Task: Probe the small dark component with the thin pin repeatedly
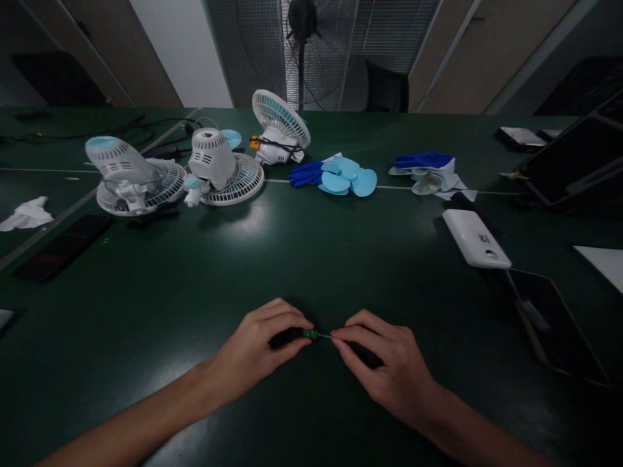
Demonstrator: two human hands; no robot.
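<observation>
Held over the near middle of the dark green surface (292, 259): screwdriver (310, 334), pinched by the handle between thumb and fingers of the left hand (256, 338) and by the thin metal shaft between thumb and fingertips of the right hand (392, 357). Set beyond, well apart from both hands: light-blue fan blade (341, 168) beside blue glove (304, 174), with three white fan units (211, 155) farther left. Positioned to the right: white rectangular device (472, 235) just beside dark flat panel (559, 331).
</observation>
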